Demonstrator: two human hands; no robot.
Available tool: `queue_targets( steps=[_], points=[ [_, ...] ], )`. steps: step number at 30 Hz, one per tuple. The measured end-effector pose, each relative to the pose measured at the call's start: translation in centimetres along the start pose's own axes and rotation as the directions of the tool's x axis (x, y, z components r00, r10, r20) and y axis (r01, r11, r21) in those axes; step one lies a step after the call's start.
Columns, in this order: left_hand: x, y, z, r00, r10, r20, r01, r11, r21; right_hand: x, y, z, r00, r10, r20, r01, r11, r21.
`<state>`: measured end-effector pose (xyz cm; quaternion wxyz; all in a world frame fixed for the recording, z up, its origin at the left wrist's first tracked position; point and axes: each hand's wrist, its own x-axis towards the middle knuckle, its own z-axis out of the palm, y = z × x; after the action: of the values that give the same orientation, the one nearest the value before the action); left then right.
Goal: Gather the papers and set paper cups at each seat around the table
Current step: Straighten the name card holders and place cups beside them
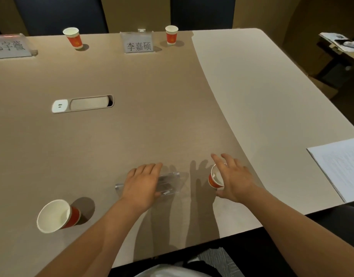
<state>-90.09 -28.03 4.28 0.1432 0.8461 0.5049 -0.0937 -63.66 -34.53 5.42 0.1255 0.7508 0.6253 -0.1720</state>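
**Cup Placement: Near-Edge Seat in Progress**

Nearest the camera, at the bottom of the frame, we see both forearms reaching over the table [132,126] edge. The left hand [141,183] rests flat, fingers straight, on a clear acrylic name stand [168,184] lying at lower centre. The right hand [235,180] is to its right, fingers spread and only loosely curved around the far side of a red paper cup [215,177]; we cannot tell whether it grips the cup or has just let go.

Status, as judged from the frame:

- Two cups stand upright at the top, one at upper left [72,38] and one at upper centre [171,35], each beside a name card [139,44].
- A further cup [57,215] sits at lower left.
- A stack of papers [340,166] lies at the right edge, apparently gathered.

We judge the task well advanced; the cup at the right hand appears to be the placement in hand, and seats outside the frame cannot be assessed.
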Motion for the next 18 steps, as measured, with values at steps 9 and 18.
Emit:
queue_targets(
  steps=[9, 18],
  points=[
    [-10.0, -2.8, -5.4, 0.931, -0.219, -0.293, 0.165, 0.966, -0.196, -3.6, -8.1, -2.7, 0.823, -0.401, -0.402, 0.51, 0.833, 0.214],
    [-21.7, -8.8, -4.0, 0.84, -0.486, -0.243, 0.403, 0.857, -0.32, -6.8, -18.5, -1.1, 0.697, -0.665, -0.268, 0.716, 0.662, 0.222]
  ],
)
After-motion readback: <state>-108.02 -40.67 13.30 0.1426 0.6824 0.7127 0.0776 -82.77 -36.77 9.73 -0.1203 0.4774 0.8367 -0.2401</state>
